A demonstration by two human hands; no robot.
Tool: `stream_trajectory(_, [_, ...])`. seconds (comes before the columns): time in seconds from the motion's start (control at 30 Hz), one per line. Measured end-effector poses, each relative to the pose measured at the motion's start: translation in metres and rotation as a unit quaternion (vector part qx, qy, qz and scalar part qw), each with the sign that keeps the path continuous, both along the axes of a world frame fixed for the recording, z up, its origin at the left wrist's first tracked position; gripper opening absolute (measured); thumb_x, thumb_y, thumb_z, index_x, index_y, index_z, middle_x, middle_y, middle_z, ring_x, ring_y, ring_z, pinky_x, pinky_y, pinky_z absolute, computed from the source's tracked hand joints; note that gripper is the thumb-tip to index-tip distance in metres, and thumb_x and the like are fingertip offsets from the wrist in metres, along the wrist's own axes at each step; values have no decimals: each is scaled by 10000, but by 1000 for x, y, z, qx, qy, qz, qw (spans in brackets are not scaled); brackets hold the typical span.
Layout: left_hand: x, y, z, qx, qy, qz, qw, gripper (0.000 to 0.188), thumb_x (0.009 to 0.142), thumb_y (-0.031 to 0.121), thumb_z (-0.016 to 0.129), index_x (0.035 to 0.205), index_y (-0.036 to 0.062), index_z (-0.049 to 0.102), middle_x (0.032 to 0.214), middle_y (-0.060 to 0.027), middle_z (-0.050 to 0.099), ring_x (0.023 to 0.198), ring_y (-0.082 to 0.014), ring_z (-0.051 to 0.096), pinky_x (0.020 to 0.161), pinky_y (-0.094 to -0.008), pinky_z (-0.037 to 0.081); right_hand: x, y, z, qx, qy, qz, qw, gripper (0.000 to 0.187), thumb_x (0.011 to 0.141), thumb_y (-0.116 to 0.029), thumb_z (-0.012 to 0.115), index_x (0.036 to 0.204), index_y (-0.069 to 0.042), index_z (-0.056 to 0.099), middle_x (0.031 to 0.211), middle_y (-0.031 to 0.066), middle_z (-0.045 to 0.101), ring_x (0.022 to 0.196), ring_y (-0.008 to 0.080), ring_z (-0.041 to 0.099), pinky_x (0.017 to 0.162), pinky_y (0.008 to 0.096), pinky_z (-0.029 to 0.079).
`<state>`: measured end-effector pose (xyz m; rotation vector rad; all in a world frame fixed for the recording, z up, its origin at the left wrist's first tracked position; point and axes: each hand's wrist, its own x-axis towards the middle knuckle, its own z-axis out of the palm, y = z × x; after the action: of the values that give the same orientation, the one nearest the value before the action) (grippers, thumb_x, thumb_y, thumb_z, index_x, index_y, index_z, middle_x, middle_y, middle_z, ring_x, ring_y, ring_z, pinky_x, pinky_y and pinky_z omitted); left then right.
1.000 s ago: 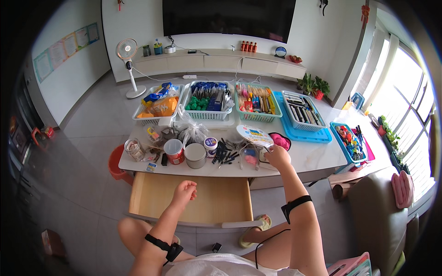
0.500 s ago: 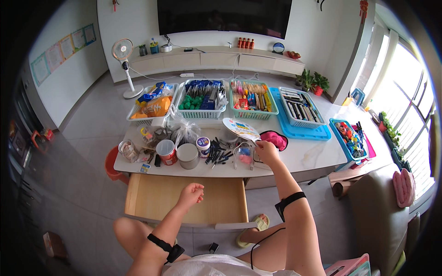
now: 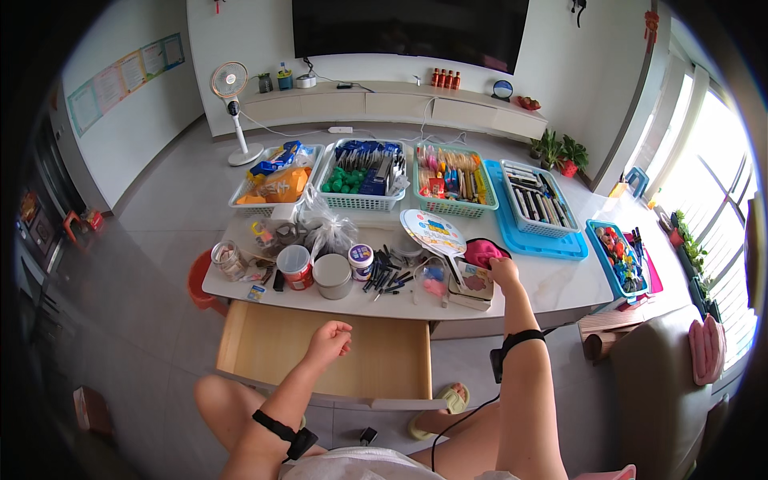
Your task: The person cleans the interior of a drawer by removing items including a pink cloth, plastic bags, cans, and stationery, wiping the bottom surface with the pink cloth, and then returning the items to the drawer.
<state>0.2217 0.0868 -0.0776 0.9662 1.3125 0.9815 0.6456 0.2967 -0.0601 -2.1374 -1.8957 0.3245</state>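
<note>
Above the open wooden drawer, my left hand hangs with its fingers curled in and nothing visible in them. My right hand is at the near edge of a pink pouch with a black rim, its fingers closed on that edge; the fingertips are partly hidden. Left of this hand lies a flat tin box with a picture on its lid. A round paddle fan lies with its handle across the box, free of my hand. A small clear bag with pink and blue bits sits beside the box.
Along the front stand a grey canister, a red-and-clear tub, a white jar with a purple lid and scattered black pens. Filled baskets line the back. A blue bin stands right; a red bucket is left.
My right hand has let go of the paddle fan, now lying across the tin box, and moved right to the pink pouch. The view shifted slightly; my left hand stays curled.
</note>
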Motion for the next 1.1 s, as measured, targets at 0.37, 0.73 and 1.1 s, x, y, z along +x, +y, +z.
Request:
stream_trajectory(0.37, [-1,-6,11,1,-22,-9,1000,195,832,66,512,1022,32,542,795,-26,573,614,-79,541,538,-208,441,-13,-36,82,346,607,-134,703,196,833,-87,626,1003,9,647,828,46,642,690,105,594,591,202,479])
stream_trajectory(0.73, [13,-14,70,45,-214,-46,975,440,946,453,359,1124,85,520,990,-39,571,860,-134,562,748,-322,475,-205,-166,151,-38,630,154,761,131,831,-9,586,954,34,606,834,66,641,726,109,600,661,230,489])
stream_trajectory(1.1, [-85,-28,68,-8,-347,62,936,374,921,409,374,1119,136,535,1036,-10,609,924,-132,586,764,-333,492,-329,-203,52,-297,691,107,650,279,944,-185,438,1178,-38,472,1091,82,570,883,182,607,810,309,497])
